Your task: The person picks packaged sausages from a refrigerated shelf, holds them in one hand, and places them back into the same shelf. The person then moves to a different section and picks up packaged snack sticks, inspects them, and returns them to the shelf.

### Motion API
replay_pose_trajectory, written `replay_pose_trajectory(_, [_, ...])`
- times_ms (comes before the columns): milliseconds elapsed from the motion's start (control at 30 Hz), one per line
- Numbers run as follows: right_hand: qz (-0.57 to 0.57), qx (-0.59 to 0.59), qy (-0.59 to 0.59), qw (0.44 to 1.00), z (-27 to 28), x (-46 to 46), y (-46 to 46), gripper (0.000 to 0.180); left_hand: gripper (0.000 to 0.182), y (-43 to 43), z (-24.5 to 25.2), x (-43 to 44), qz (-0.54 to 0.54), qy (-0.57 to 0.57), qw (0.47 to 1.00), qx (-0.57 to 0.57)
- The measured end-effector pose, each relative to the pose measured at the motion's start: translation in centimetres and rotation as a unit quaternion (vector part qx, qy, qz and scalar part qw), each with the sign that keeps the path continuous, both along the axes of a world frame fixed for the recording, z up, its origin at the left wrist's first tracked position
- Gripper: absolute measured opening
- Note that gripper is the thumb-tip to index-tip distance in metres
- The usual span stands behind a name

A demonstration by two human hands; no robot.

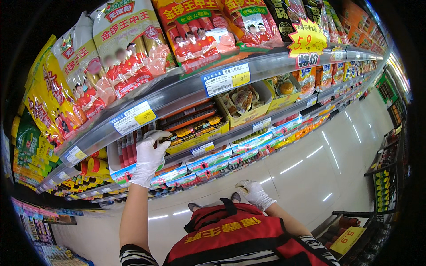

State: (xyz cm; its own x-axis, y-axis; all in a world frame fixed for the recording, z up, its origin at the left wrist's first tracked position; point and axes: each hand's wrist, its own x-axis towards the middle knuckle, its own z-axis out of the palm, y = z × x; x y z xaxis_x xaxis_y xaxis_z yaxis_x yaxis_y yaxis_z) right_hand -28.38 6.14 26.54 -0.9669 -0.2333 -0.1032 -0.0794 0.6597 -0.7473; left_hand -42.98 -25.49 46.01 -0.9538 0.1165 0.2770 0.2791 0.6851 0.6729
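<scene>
White-gloved, my left hand (148, 156) reaches to the second shelf, at the gap between a box of red-wrapped sausages (125, 149) and a yellow display box (199, 137) of dark and orange wrapped sticks. Its fingertips are at the left edge of the yellow box; whether they grip anything cannot be told. My right hand (254, 193), also gloved in white, hangs over the floor beside the red vest (229, 229), fingers curled loosely and holding nothing visible. To the right of the yellow box stands an open carton of small packaged snacks (244, 103).
Large sausage bags (129, 50) line the upper shelf, whose price-tag rail (179, 99) juts out above the left hand. Blue-and-white boxes (209, 158) fill a lower shelf. At the lower right stands a bin (346, 232) of packaged goods with a yellow sign.
</scene>
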Motion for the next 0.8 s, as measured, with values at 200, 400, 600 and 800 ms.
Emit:
replay_pose_trajectory(200, [0.015,-0.003,0.016,1.000,-0.3,0.2,0.4,0.022,0.023,0.5,-0.2,0.0,0.019,-0.061,0.996,0.068])
replay_pose_trajectory(400, [-0.002,-0.018,0.020,1.000,-1.4,0.8,0.5,0.022,0.019,0.1,-0.4,-0.2,0.010,-0.047,0.998,0.029])
replay_pose_trajectory(600, [-0.006,-0.041,-0.020,0.999,-1.4,1.0,0.2,0.023,0.021,-0.3,-0.1,-0.2,-0.005,-0.059,0.998,-0.029])
replay_pose_trajectory(800, [-0.013,-0.044,0.001,0.999,-2.0,1.0,-0.4,0.022,0.024,-0.1,0.4,-0.3,-0.013,-0.037,0.999,0.003])
